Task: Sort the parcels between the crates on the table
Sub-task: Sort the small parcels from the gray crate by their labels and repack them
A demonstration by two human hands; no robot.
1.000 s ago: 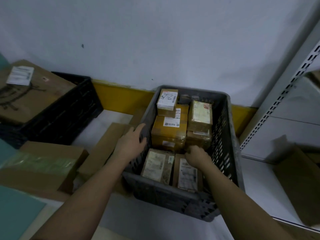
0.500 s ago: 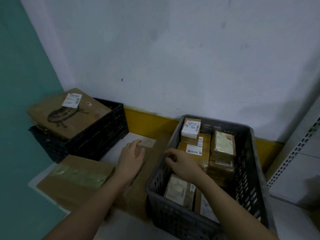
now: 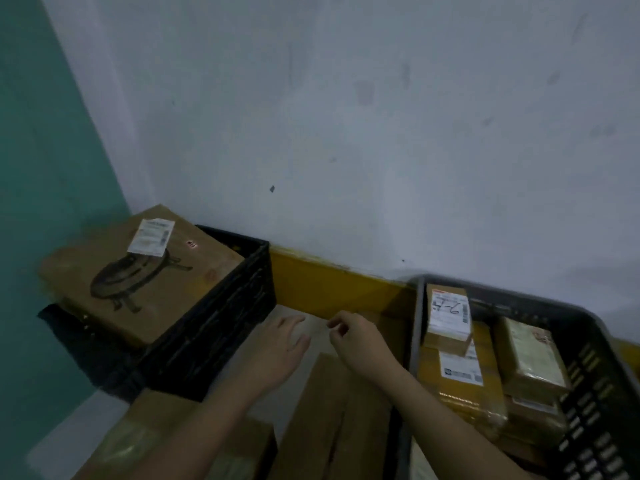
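Head view shows both hands poised over the narrow strip of pale tabletop (image 3: 294, 386) between the two crates, neither holding anything that I can make out: the left hand (image 3: 280, 344) is spread with fingers straight, while the right hand (image 3: 353, 337) has its fingers loosely curled, thumb and forefinger close together as if about to pinch, though nothing shows between them. Most parcels, small brown tape-wrapped boxes with white labels (image 3: 460, 372), sit packed in the grey slatted plastic crate (image 3: 588, 375) on the right; the black plastic crate (image 3: 214, 323) on the left is capped by a large flat cardboard box with a printed drawing and a white label (image 3: 138, 271), tilted on the rim and jutting past it. That overhang is the likeliest trouble: a nudge while dropping a parcel in could tip it off, and it seems to leave little opening into the crate. A long brown cardboard carton (image 3: 332, 417) lies under the right forearm beside the grey crate, with another brown carton bearing a clear tape patch (image 3: 166, 434) under the left forearm, so open room is only that strip toward the yellow wall band (image 3: 329, 289). Sleeveless forearms could snag the grey crate's rim when reaching back in.
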